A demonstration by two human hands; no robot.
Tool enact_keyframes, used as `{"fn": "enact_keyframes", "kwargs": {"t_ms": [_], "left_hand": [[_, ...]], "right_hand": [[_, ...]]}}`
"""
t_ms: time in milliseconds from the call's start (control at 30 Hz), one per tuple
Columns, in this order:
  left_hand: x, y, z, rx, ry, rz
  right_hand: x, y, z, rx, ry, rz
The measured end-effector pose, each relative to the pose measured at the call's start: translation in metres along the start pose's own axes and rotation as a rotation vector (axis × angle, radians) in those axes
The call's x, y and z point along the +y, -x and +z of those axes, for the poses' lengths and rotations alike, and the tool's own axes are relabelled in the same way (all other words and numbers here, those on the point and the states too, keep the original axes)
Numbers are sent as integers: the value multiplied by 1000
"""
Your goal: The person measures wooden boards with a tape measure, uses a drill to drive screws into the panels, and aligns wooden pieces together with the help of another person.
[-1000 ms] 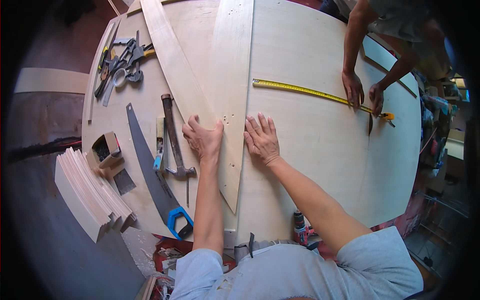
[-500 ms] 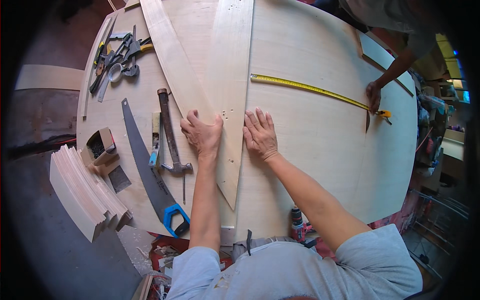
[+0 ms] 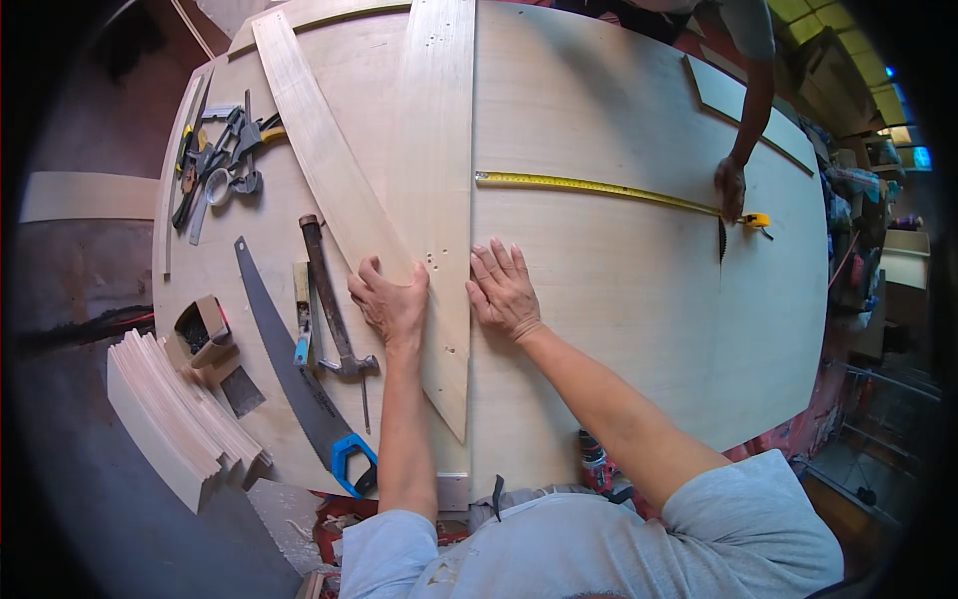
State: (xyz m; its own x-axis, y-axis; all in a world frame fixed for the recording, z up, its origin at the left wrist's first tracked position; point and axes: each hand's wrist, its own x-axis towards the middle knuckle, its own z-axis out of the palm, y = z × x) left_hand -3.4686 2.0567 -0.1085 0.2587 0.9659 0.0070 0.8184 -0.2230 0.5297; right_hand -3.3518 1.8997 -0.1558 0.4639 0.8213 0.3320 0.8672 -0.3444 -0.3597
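Note:
My left hand (image 3: 391,307) is bent over a slanting wooden board (image 3: 329,170), fingertips curled at its left edge and thumb on its right side. The board's pointed lower end lies on a straight wooden board (image 3: 436,120), which has small holes in it. My right hand (image 3: 505,294) rests flat on the large plywood sheet (image 3: 599,389), fingers stretched out, fingertips at the straight board's right edge. A yellow tape measure (image 3: 599,190) runs across the sheet from near that edge to its case at the right.
Left lie a handsaw (image 3: 289,349), hammer (image 3: 334,299), chisel (image 3: 302,314), clamps (image 3: 244,145) and an opened carton (image 3: 198,329). Stacked wood strips (image 3: 165,419) stand at the lower left. Another person's hand (image 3: 730,188) is at the tape, by a dark toothed blade (image 3: 721,240). A drill (image 3: 596,459) is near me.
The view has shifted, so the boards and tools sit lower in the picture. The other person's arm now comes down more steeply. My hands keep their places at the boards.

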Motion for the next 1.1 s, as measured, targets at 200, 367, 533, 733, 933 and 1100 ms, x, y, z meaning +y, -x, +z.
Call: {"fn": "enact_keyframes", "kwargs": {"t_ms": [200, 367, 533, 733, 933, 1100], "left_hand": [[3, 1, 1, -5, -15, -3], [2, 2, -3, -27, -12, -6], [4, 1, -4, -28, -22, -17], [3, 0, -3, -39, -7, -27], [7, 1, -3, -7, 25, -35], [8, 4, -3, -29, 26, -49]], "right_hand": [[0, -1, -1, 10, -7, 22], [1, 0, -2, 37, -21, 23], [2, -1, -4, 25, -26, 27], [1, -1, -5, 12, -28, 34], [1, 0, -2, 14, -27, 41], [1, 1, 1, 29, -26, 42]]}}
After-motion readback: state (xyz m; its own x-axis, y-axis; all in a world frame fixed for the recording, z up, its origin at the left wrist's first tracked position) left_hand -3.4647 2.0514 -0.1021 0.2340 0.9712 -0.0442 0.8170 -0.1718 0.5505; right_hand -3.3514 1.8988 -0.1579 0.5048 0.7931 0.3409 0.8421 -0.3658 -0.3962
